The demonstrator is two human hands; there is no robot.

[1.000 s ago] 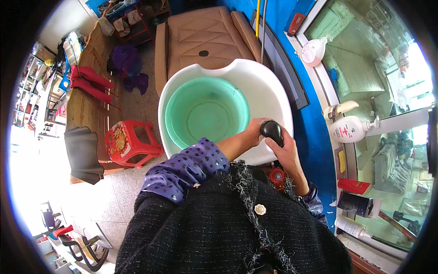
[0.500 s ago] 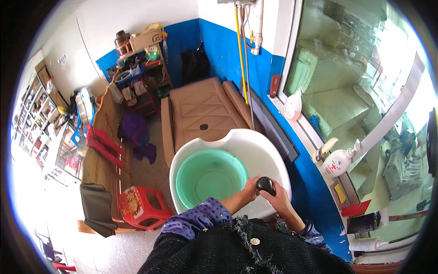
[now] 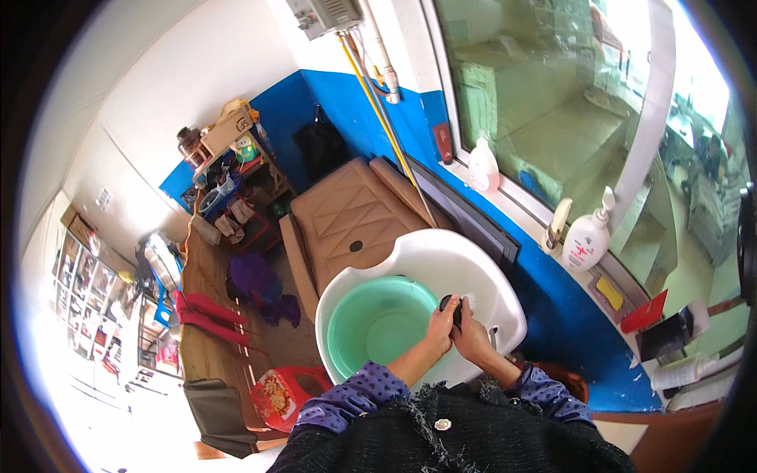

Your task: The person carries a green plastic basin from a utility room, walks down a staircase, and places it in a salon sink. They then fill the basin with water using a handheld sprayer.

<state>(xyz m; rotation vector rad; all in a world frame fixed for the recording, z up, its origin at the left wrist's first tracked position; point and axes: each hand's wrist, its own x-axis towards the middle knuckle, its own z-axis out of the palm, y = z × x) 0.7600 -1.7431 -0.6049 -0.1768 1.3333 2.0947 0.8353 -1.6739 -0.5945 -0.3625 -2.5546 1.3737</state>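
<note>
Holding a black sprayer head (image 3: pixel 450 309) in both hands over a white wash basin (image 3: pixel 489 272).

Since a moment ago the view has lifted from the basin toward the wall and window, yet both hands remain closed on the sprayer, so the work there looks unbroken. The basin sits against the blue wall, with a green tub (image 3: pixel 378 323) inside it, and a padded brown seat (image 3: pixel 347 221) lies beyond. The left hand (image 3: pixel 439 333) and right hand (image 3: pixel 473 339) meet at the basin's right rim, fingers curled and pressed together around the sprayer. Its long axis runs roughly upright, rounded end up and away from the body; exact aim is unclear.
</note>
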